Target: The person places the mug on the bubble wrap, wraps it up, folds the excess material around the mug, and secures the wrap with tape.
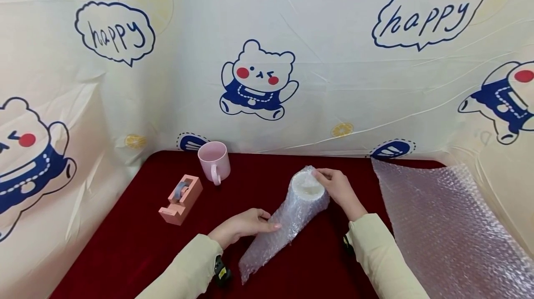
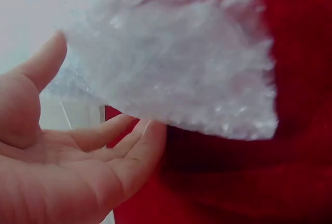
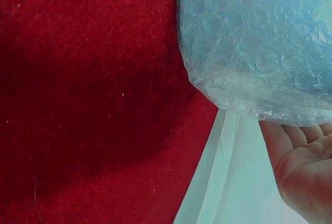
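The right hand pinches one wrapped cup; the left hand, loose-fingered, touches the wrap. Left of both: one mug, one dispenser holding one tape.

We read "happy" in blue handwritten letters in the left speech bubble | we read "happy" again in the right speech bubble, both printed on the pale backdrop cloth | we see white strokes like exclamation marks on the right blue oval | left blue oval: similar strokes, unclear to us
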`<state>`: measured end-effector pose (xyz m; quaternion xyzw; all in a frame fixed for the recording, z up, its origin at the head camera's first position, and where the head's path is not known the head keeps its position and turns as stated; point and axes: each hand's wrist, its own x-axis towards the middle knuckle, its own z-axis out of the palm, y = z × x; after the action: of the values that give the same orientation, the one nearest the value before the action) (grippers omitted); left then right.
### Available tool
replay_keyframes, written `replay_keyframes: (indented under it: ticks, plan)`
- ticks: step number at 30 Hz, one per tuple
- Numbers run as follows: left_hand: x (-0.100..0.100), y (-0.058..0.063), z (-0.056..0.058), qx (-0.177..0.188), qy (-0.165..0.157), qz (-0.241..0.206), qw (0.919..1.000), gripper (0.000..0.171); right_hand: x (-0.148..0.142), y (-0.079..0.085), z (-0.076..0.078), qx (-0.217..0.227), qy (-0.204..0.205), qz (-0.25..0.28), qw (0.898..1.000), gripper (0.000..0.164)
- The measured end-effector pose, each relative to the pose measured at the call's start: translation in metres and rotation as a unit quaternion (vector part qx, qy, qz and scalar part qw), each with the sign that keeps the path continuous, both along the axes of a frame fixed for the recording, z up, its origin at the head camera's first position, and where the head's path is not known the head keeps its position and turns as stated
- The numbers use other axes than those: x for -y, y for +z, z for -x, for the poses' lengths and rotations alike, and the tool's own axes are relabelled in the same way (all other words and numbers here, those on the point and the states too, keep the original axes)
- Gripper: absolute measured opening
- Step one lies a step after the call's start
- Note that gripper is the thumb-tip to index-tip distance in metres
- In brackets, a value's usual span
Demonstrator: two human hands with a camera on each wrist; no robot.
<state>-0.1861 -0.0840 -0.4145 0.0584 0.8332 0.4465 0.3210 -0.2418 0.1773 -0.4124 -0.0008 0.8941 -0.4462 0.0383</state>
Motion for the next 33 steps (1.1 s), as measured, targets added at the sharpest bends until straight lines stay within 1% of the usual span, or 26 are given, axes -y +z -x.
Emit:
replay_keyframes:
  ticks: [3,6,9,13,17,20,24,26,28,30,32,33]
  plan:
    - [-0.001,-0.003,0.001,-0.012,-0.011,0.019,0.9997,0.068,0.001,0.000,0.000,-0.001,-0.002,-0.001,1.000,0.050]
    - [-0.005,-0.006,0.002,-0.026,-0.014,0.028,0.9992,0.071,0.001,-0.001,0.001,-0.004,-0.006,0.001,1.000,0.049]
    - [-0.009,-0.007,0.001,-0.032,-0.012,0.024,0.9991,0.065,0.001,-0.003,0.001,-0.006,-0.006,0.001,1.000,0.048]
    - [-0.014,-0.008,0.000,-0.034,-0.003,0.007,0.9994,0.058,0.002,-0.003,0.001,-0.005,-0.007,0.000,1.000,0.049]
    - [-0.018,-0.009,-0.002,-0.047,0.002,0.000,0.9989,0.059,0.002,-0.003,0.001,-0.007,-0.010,0.002,1.000,0.049]
    - [-0.021,-0.007,-0.002,-0.071,0.004,0.001,0.9975,0.056,0.003,-0.002,0.000,-0.008,-0.009,0.005,1.000,0.049]
    - [-0.027,-0.001,-0.002,-0.111,0.003,0.014,0.9937,0.061,0.004,-0.001,-0.002,-0.009,-0.006,0.008,1.000,0.048]
    - [-0.029,0.004,-0.002,-0.121,0.004,0.024,0.9924,0.067,0.004,-0.001,-0.002,-0.008,-0.006,0.008,1.000,0.048]
    - [-0.030,0.007,-0.002,-0.118,0.011,0.026,0.9927,0.072,0.004,0.000,-0.002,-0.007,-0.006,0.006,1.000,0.048]
    - [-0.030,0.010,0.000,-0.106,0.023,0.020,0.9939,0.071,0.004,0.000,-0.002,-0.006,-0.006,0.005,1.000,0.048]
    - [-0.028,0.010,0.003,-0.088,0.039,0.003,0.9954,0.062,0.004,0.000,-0.002,-0.006,-0.005,0.003,1.000,0.048]
    - [-0.026,0.010,0.004,-0.077,0.045,-0.012,0.9960,0.054,0.004,0.001,-0.002,-0.006,-0.006,0.003,1.000,0.048]
